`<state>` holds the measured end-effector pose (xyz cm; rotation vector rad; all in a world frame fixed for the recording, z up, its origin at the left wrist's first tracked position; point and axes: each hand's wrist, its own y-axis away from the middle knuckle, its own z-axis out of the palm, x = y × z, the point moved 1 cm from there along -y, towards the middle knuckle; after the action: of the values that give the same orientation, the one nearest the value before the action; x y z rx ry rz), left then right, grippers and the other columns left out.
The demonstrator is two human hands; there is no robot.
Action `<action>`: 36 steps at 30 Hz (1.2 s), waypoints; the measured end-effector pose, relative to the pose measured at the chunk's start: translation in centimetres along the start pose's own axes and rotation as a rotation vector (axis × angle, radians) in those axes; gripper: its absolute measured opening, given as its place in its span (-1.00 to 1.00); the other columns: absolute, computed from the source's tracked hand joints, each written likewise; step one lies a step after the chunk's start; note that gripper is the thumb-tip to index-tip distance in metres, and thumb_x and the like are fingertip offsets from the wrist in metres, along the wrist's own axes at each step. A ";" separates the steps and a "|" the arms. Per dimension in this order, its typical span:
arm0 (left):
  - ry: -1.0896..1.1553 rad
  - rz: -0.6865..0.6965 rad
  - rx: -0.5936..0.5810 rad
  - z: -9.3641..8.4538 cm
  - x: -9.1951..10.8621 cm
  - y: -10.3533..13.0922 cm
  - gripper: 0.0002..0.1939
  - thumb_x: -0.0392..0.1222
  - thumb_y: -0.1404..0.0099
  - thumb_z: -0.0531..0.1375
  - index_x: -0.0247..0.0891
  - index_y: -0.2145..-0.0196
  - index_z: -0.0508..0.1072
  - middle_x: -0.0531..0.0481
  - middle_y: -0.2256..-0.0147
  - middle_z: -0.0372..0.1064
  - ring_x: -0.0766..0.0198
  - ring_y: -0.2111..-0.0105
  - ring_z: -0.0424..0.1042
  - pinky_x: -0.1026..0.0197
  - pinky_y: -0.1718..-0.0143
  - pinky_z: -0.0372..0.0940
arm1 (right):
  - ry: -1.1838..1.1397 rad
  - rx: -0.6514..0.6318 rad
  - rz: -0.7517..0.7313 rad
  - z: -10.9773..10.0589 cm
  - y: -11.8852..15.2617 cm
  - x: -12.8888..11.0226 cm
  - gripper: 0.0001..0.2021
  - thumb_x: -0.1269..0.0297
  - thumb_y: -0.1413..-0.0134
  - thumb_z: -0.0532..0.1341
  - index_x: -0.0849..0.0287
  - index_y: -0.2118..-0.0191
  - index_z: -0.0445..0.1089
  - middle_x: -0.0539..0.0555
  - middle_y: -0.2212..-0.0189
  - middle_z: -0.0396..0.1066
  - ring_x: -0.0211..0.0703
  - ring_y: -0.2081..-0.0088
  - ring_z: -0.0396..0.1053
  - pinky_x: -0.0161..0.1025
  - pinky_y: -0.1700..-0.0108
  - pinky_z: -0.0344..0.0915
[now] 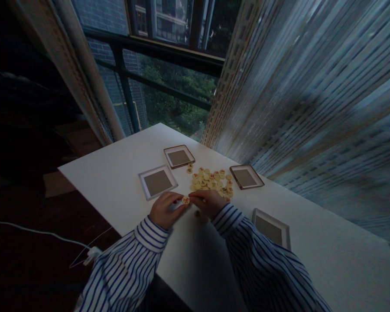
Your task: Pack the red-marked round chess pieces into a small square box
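Between my two hands, a round cream piece with a red character (186, 200) is held up, its face toward me. My left hand (166, 209) pinches it from the left with thumb and fingers. From the right, the fingertips of my right hand (208, 202) touch its edge, closed together. A spread heap of similar round pieces (209, 180), some with red or black characters, lies just beyond my right hand. Two pieces (190, 168) lie near the far box lid. Another piece (197, 213) is in the shadow below my right hand.
On the white table (110, 173) stand a clear-rimmed tray (174, 184) at left, a brown-rimmed tray (165, 151) behind it, another brown-rimmed one (263, 185) at right, and a clear-rimmed one (290, 242) by my right sleeve. Curtains and a window lie beyond; a white cable (35, 231) runs at left.
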<state>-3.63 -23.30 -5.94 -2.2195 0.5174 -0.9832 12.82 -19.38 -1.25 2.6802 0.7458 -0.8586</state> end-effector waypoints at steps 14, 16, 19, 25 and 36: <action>0.188 -0.025 0.010 0.4 2.3 0.7 -0.83 -0.20 -0.20 0.18 -0.27 0.24 0.46 -0.06 0.39 0.45 0.35 0.46 0.39 0.33 0.46 0.33 | -0.561 0.051 0.107 -0.1 1.9 0.5 -0.80 0.27 0.12 0.21 0.26 0.35 0.47 -0.06 0.62 0.32 -0.33 0.55 0.25 -0.36 0.49 0.18; 0.297 -0.082 -0.022 0.4 2.5 0.7 -0.84 -0.23 -0.19 0.18 -0.28 0.26 0.48 -0.05 0.40 0.45 0.37 0.49 0.37 0.34 0.48 0.31 | -0.607 0.060 0.086 -0.4 2.5 0.5 -0.81 0.25 0.13 0.22 0.24 0.36 0.44 -0.08 0.64 0.30 -0.34 0.58 0.23 -0.37 0.51 0.17; 0.399 -0.171 -0.072 0.5 3.0 0.3 -0.85 -0.22 -0.17 0.20 -0.27 0.30 0.51 -0.04 0.43 0.45 0.35 0.48 0.38 0.32 0.46 0.31 | -0.649 0.105 0.065 -0.4 3.3 0.9 -0.82 0.23 0.14 0.24 0.22 0.38 0.40 -0.08 0.63 0.31 -0.35 0.59 0.22 -0.37 0.51 0.16; 0.523 -0.286 -0.143 1.2 3.8 -0.3 -0.77 -0.17 -0.11 0.23 -0.24 0.24 0.52 -0.03 0.42 0.44 0.33 0.47 0.38 0.28 0.42 0.32 | -0.618 0.169 -0.063 -0.8 4.6 1.8 -0.84 0.23 0.07 0.19 0.21 0.36 0.39 -0.01 0.53 0.40 -0.33 0.52 0.28 -0.36 0.47 0.20; 0.662 -0.364 -0.180 2.2 6.7 -0.5 -0.81 -0.14 0.00 0.31 -0.24 0.38 0.56 -0.03 0.47 0.45 0.31 0.49 0.37 0.28 0.43 0.30 | -0.125 0.355 -0.298 -2.7 9.6 0.8 -0.80 0.34 0.01 0.19 0.21 0.21 0.42 0.06 0.44 0.45 -0.30 0.48 0.33 -0.34 0.37 0.28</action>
<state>2.36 -25.92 -3.37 -2.1505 0.5033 -1.9561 19.80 -26.21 1.00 2.8181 1.0694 -1.3320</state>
